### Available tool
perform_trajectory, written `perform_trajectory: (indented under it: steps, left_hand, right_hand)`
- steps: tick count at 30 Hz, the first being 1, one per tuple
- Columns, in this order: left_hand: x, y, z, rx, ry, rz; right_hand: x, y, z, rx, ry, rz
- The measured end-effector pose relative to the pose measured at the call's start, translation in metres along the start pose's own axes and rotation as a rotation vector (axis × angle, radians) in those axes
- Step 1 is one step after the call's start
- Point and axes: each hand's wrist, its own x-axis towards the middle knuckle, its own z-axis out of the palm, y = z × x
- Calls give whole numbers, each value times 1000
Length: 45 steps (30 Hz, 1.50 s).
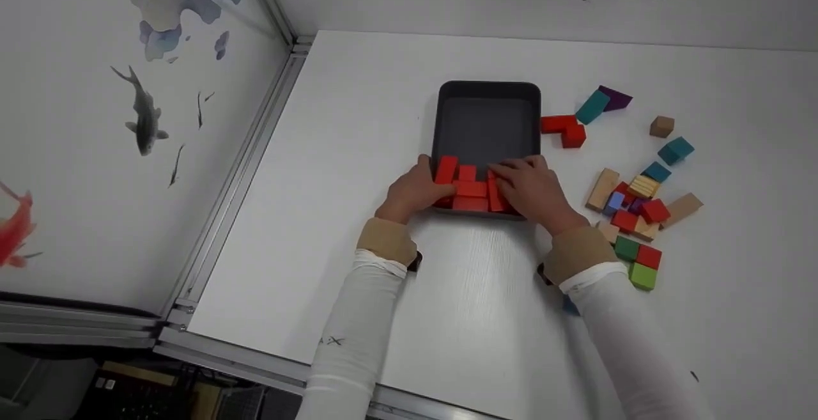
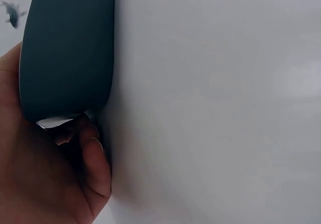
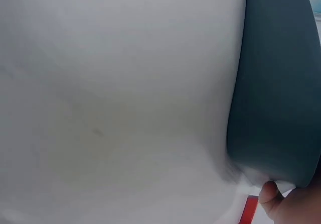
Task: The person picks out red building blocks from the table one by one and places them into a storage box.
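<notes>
Red blocks (image 1: 471,189) sit packed in the near end of the dark tray (image 1: 489,123), between the 2 hands; bare tray floor lies beyond them. Left hand (image 1: 414,191) at the near-left corner: thumb over the rim onto the red, fingers bent round the outer wall, so it appears to grip the tray. Right hand (image 1: 535,191) arched over the right wall, fingertips touching the tall red block (image 1: 493,191); pinching or only pressing, cannot tell. That block is just left of the right hand, which is the nearer of the 2; its long axis runs away from the person, along the tray's own length, while the middle blocks lie crosswise. Red L-shaped piece (image 1: 573,136) outside, just beside the right wall; mixed loose blocks (image 1: 654,211) farther right on the table (image 1: 319,183). Writing: small dark mark on left sleeve (image 1: 348,337), perhaps an X; no brand or label legible
</notes>
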Motion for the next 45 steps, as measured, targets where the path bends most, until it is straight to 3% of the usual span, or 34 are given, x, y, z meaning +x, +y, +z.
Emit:
perform_trajectory:
  steps: [3, 11, 16, 21, 25, 30, 36, 40, 45]
  left_hand:
    - [0, 2, 0, 7, -4, -2]
    - [-3, 1, -1, 13, -6, -15]
    - [-3, 3, -2, 14, -8, -15]
    - [-4, 9, -7, 18, 0, -8]
    - [-3, 8, -7, 21, 0, -1]
    - [-2, 6, -5, 17, 4, 14]
    - [-2, 9, -8, 29, 17, 22]
    - [-3, 9, -8, 22, 17, 13]
    - [-5, 6, -5, 16, 9, -2]
  right_hand:
    - [1, 3, 0, 31, 3, -2]
    - [-1, 14, 3, 263, 33, -34]
    - [-5, 16, 2, 299, 56, -64]
    - [-6, 16, 0, 293, 85, -104]
    - [-6, 15, 0, 198, 84, -112]
    - [-2, 11, -1, 61, 62, -87]
    - [1, 6, -3, 4, 63, -32]
    - [3, 8, -1, 21, 49, -33]
    - [1, 11, 1, 158, 16, -29]
